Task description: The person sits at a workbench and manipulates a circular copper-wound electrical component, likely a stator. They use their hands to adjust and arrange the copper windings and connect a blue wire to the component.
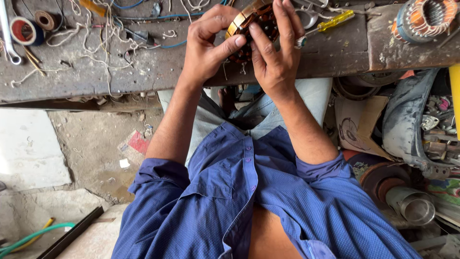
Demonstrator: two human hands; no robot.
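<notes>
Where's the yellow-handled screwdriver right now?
In the head view, the yellow-handled screwdriver lies on the workbench, top right, just beyond the right hand.

Worn wooden bench (158, 72) with tape rolls (24, 30), tangled string (103, 36), yellow-handled screwdriver (333, 21), second wound stator (424, 18)

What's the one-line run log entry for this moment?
left hand: grips motor stator | right hand: grips stator | surface: workbench | nearby: yellow screwdriver
</notes>
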